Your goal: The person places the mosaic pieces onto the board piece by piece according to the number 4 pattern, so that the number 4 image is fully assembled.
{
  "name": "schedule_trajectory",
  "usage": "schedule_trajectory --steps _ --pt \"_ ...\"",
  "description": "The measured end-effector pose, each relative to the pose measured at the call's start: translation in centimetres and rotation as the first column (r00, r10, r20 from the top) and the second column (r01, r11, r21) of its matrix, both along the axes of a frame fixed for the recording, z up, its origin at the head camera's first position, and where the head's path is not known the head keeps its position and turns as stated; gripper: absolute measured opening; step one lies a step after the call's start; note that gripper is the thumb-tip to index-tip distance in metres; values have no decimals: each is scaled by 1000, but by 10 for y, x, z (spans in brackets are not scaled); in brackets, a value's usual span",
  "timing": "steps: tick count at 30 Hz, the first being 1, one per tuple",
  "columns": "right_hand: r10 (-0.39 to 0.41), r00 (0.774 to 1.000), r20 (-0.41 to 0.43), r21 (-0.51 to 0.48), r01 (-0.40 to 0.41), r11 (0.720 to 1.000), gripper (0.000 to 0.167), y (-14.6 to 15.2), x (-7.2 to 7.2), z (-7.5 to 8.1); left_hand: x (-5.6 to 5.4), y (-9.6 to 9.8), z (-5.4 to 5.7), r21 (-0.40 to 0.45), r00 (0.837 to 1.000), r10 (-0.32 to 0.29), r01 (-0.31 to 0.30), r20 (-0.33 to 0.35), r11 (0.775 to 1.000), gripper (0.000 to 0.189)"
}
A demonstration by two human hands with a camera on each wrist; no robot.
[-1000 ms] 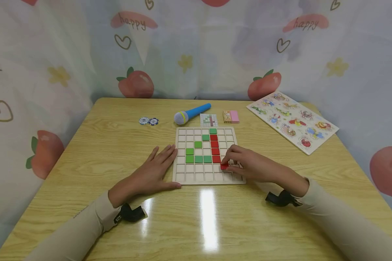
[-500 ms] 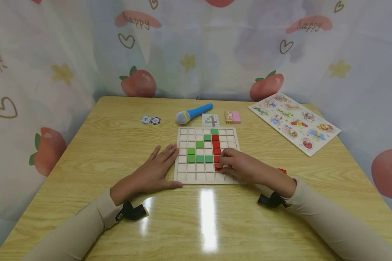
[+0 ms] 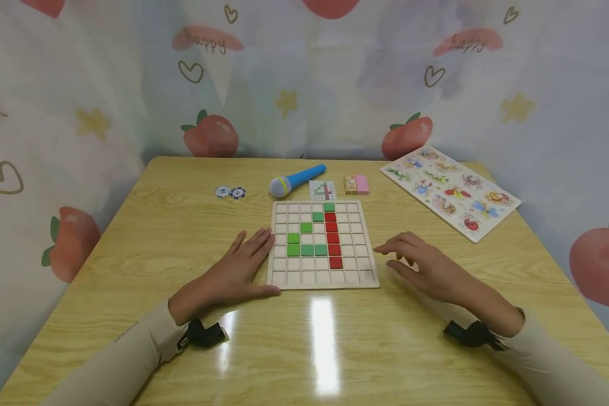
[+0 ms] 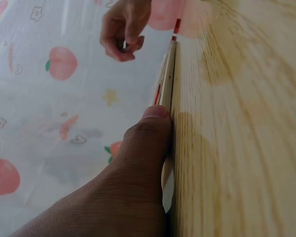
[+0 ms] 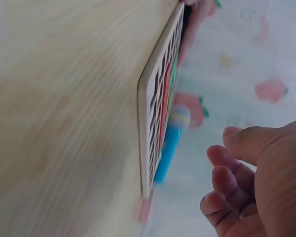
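A wooden grid board [image 3: 308, 278] lies flat in the middle of the table. Several red tiles [image 3: 333, 238] form a straight column in it. Several green tiles [image 3: 307, 250] sit to their left in a stepped line and a short row. My left hand [image 3: 235, 270] rests with straight fingers against the board's left edge, thumb at its near corner. Off the board's right edge hovers my right hand [image 3: 431, 270], fingers loosely bent, nothing between them. In the left wrist view a red piece [image 4: 177, 24] shows beyond the board; in the head view it is hidden.
Behind the board lie a blue toy microphone [image 3: 296, 180], a small pattern card [image 3: 322, 190] and a pink-and-patterned block [image 3: 357, 185]. Two chips [image 3: 230, 193] lie at the back left. A picture puzzle board [image 3: 451, 192] lies at the back right.
My right hand has set a red tile at the bottom of the red column, let go of it and moved right, off the board. My left hand has stayed at the board's edge.
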State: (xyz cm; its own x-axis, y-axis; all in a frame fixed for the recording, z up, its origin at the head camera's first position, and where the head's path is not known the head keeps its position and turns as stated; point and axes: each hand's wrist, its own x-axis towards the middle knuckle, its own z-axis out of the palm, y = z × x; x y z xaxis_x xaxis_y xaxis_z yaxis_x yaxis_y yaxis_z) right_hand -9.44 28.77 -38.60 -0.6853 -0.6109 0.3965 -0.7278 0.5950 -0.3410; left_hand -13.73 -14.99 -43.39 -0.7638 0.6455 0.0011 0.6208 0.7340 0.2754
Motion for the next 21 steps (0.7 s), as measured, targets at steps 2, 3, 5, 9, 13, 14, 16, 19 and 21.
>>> schedule_trajectory --steps 2,3,5,9,13,14,16,19,21 --pt "-58 998 -10 -41 57 998 57 23 12 -1 1 -1 -1 -5 1000 1 -1 -1 1000 124" --pt "-92 996 -9 -55 91 994 59 35 17 -2 1 -1 -1 -9 1000 2 -2 -3 1000 124" --pt "-162 987 3 -60 162 985 60 57 27 -5 0 -2 -2 -13 1000 5 -6 -8 1000 124" --pt "-254 963 90 -26 257 966 54 91 42 -15 -1 -3 -2 -10 1000 10 -10 -15 1000 124" --pt "-273 945 178 28 272 962 48 107 52 -27 -1 -4 -3 -6 1000 7 -7 -10 1000 124" --pt "-275 945 179 43 272 961 48 109 53 -30 -1 -4 -3 -4 1000 6 -6 -10 1000 124" --pt "-282 947 152 65 275 959 46 110 54 -33 -1 -3 -3 -1 1000 4 -4 -8 1000 124" --pt "-302 948 99 83 294 952 44 108 52 -36 -1 -2 -3 6 1000 2 -2 -8 1000 123" --pt "-312 947 77 96 305 948 44 108 51 -37 -1 -1 -4 10 1000 0 0 -5 1000 123"
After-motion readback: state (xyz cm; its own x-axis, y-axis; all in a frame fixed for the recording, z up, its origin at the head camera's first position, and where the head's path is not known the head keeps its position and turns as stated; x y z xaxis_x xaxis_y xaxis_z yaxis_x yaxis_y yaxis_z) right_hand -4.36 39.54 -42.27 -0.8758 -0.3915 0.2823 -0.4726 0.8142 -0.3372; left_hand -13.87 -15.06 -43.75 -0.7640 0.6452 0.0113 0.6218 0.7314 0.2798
